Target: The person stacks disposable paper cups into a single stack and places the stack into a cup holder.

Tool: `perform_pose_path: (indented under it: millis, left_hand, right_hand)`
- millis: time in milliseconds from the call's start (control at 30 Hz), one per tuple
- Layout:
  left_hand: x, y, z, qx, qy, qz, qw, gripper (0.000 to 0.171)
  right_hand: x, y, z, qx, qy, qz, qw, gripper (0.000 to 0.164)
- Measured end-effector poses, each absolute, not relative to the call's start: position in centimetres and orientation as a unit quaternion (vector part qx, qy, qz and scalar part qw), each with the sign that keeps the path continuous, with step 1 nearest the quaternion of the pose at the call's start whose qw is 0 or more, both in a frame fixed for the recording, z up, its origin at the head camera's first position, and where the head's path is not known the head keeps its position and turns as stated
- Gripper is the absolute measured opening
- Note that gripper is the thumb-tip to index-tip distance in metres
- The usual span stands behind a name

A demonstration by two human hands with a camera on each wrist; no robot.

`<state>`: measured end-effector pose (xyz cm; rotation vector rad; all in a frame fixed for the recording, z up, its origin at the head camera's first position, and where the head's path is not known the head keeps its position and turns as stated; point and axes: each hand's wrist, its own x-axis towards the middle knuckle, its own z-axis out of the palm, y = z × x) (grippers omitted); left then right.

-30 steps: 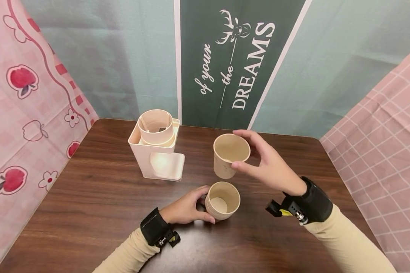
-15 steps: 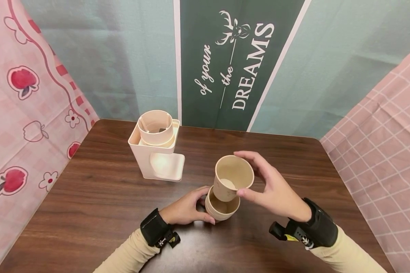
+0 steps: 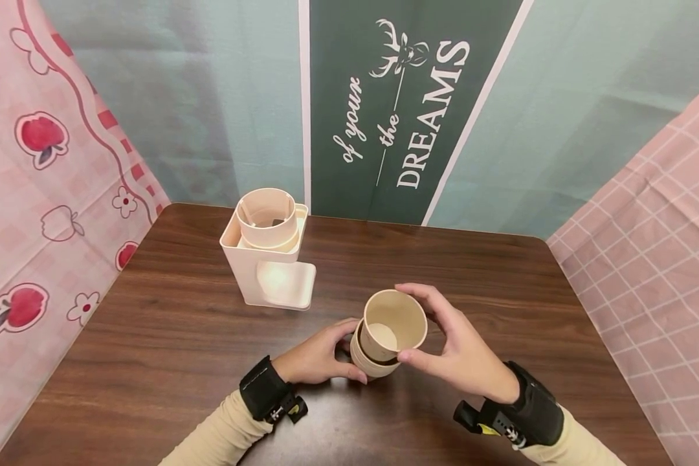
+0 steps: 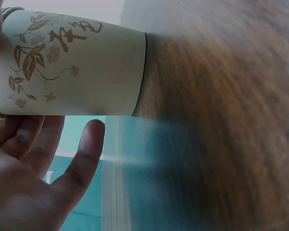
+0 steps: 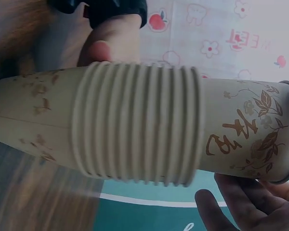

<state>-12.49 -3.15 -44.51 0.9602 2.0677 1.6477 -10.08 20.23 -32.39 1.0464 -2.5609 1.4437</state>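
Note:
A stack of beige paper cups point(image 3: 368, 370) stands upright on the table. My left hand point(image 3: 317, 355) holds it from the left, thumb and fingers round its rims. My right hand point(image 3: 460, 343) grips a single paper cup point(image 3: 404, 314) by the rim, tilted, with its lower part inside the stack's top cup. In the right wrist view, several ribbed rims point(image 5: 137, 125) lie close together, and the upper cup point(image 5: 241, 127) shows printed brown flowers and characters. The left wrist view shows the lowest cup point(image 4: 96, 72) with the same print, its base at the table.
A cream plastic holder point(image 3: 244, 278) with a round open tube point(image 3: 268, 236) and a low shelf point(image 3: 294, 285) stands at the back left of the brown wooden table point(image 3: 151, 336). Cloth hangings point(image 3: 239, 97) enclose the table's back and sides.
My right hand has brought its cup down and toward me, from above the table behind the stack into the mouth of the top cup. My left hand has stayed on the stack.

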Motion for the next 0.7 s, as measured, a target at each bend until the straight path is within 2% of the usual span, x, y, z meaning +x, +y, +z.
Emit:
perform_pose_path:
  millis: [700]
  left_hand:
    - [-12.4, -3.2, -44.5, 0.336, 0.725, 0.579, 0.163, 0.076]
  right_hand:
    - [-9.8, 20.1, -36.0, 0.309, -0.826, 0.471, -0.003, 0.076]
